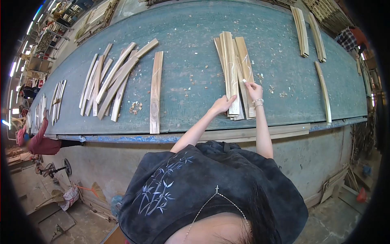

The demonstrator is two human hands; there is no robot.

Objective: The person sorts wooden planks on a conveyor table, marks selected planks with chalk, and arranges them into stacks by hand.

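Observation:
My left hand (224, 105) grips the near end of a wooden strip (232, 77), thumb on top and fingers at its side. This strip lies on a loose pile with several others, pointing away from me. My right hand (254, 91) is closed in a pinch on a small piece of white chalk (244, 81), held over the right-hand strips (245, 57) of the pile. Thin pale marks show on the faces of some strips. A bracelet circles my right wrist.
The pile lies on a wide green table (187, 81) dotted with wood shavings (136, 107). A single strip (156, 93) lies to the left, beside a jumbled heap of strips (111, 81). More strips (300, 32) lie at the right. A person in a pink top (38, 140) stands far left.

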